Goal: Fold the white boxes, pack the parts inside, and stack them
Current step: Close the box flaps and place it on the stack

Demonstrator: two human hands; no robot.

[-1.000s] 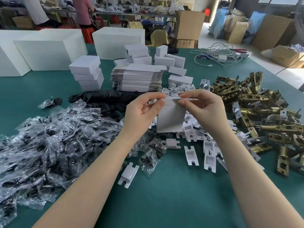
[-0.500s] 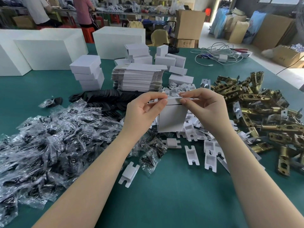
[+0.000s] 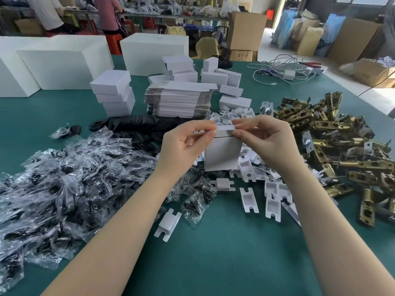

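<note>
Small white cardboard box: standing upright, long axis vertical, open end up, above green table. Left hand and right hand are pinching its top flap, apparently half-folded.

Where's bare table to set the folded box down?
Bare green cloth lies between the forearms, near the table edge, bordered by the bagged-parts heap and brass latches. A smaller patch lies left of the finished box stack. The middle is crowded.
</note>
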